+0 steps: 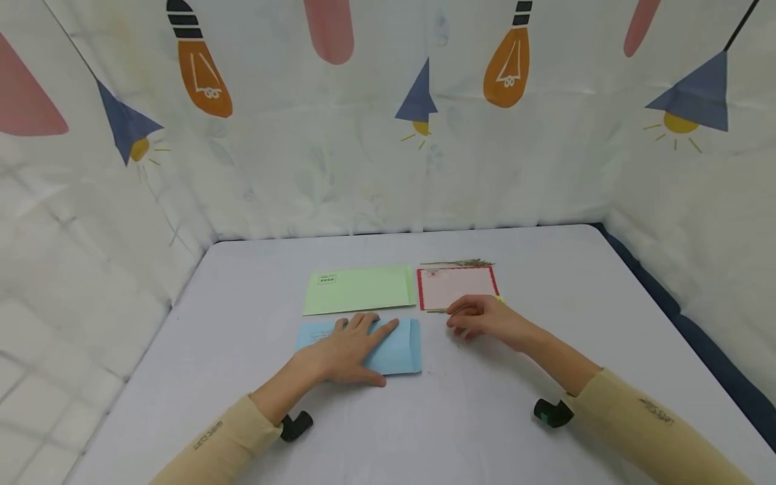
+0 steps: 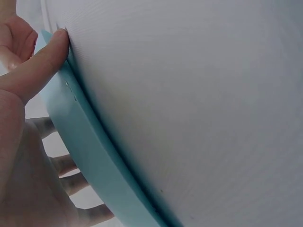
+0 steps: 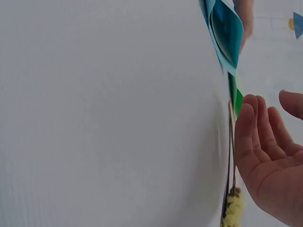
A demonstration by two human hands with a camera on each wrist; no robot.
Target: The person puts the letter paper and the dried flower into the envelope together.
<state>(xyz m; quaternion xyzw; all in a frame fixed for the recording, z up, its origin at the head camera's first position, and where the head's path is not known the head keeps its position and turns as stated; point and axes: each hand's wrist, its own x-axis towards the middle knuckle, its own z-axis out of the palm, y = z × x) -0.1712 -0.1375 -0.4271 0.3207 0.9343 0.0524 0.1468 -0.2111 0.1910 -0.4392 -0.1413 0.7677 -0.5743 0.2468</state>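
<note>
My left hand (image 1: 348, 350) rests with spread fingers on a blue envelope (image 1: 403, 347). In the left wrist view its thumb (image 2: 49, 54) lies along the near edge of that envelope (image 2: 87, 127). Just in front of a white card with a red border (image 1: 455, 286), my right hand (image 1: 481, 316) hovers with loosely bent fingers. The right wrist view shows its thumb (image 3: 292, 103) apart from the fingers (image 3: 258, 127), with nothing held. Beside those fingers lies a thin stem with a yellow flower head (image 3: 233, 208); the hand partly covers it in the head view.
A light green envelope (image 1: 360, 289) lies behind the blue one, left of the card. Dried sprigs (image 1: 469, 263) lie along the card's far edge. All of it rests on a white-covered table (image 1: 473, 417), with printed cloth walls (image 1: 364, 168) around.
</note>
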